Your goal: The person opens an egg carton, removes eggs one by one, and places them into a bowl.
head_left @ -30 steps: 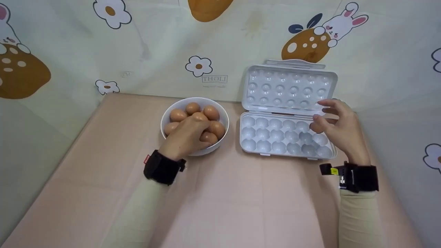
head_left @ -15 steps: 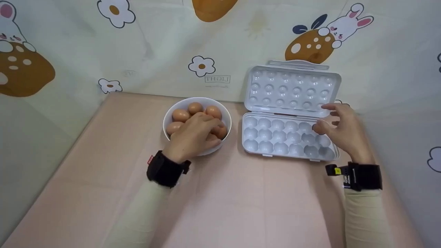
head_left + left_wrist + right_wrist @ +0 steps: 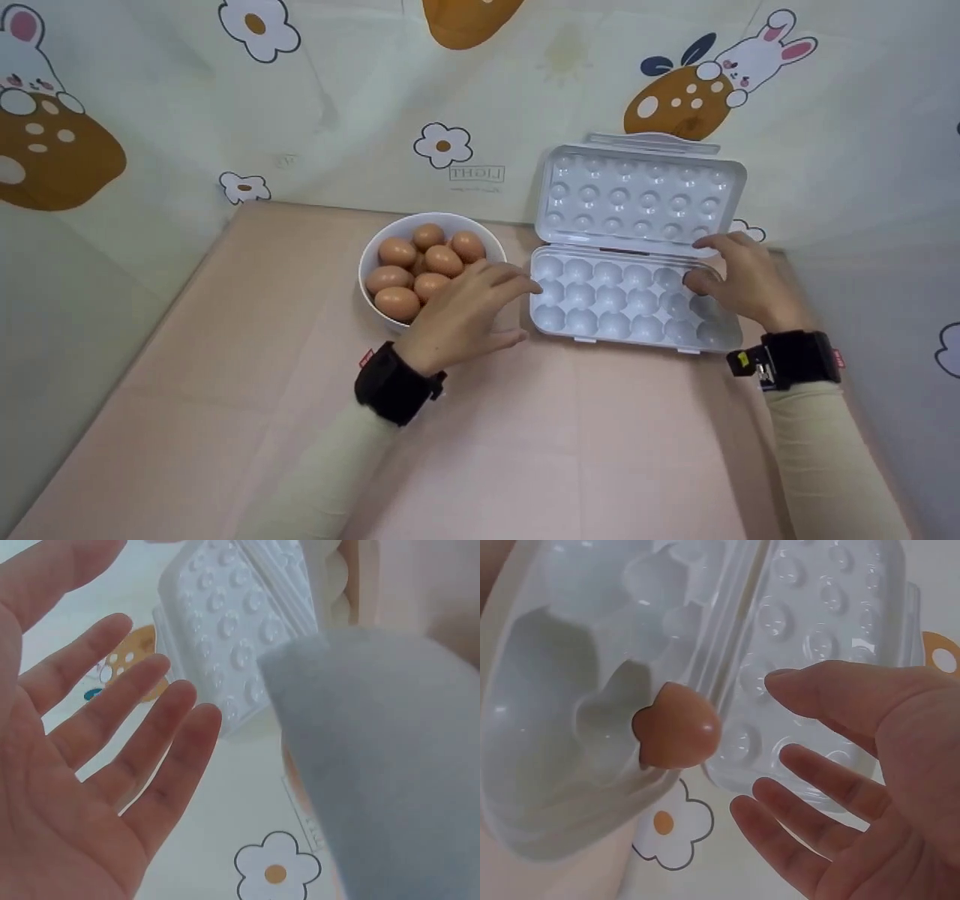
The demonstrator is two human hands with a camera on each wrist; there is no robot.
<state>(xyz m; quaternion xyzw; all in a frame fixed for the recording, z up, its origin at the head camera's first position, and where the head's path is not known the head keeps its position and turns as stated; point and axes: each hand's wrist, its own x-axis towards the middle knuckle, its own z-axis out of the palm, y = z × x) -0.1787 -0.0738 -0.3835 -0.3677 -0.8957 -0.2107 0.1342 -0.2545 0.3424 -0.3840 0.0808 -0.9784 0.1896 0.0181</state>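
Observation:
A white bowl (image 3: 364, 259) holds several brown eggs (image 3: 431, 259). Over its front right rim hovers my left hand (image 3: 463, 315), fingers spread and nothing held, as its bare palm in the left wrist view confirms. To the right lies a white plastic egg carton (image 3: 596, 307) with its lid (image 3: 637, 187) raised. My right hand (image 3: 750, 281) is at the carton's far right corner, fingers apart and holding nothing. One brown egg (image 3: 679, 726) sits in a corner cup beside the hinge in the right wrist view; the right hand hides it from the head view.
A pale pink cloth (image 3: 525, 435) covers the table. Behind it hangs a printed curtain (image 3: 360, 97) with flowers and rabbits, close to the raised lid. A blurred pale grey shape (image 3: 390, 765) fills much of the left wrist view.
My left hand has come away from the eggs in the bowl, moving right and towards me, its fingers now spread. The right hand has shifted slightly. The head view has shifted a little.

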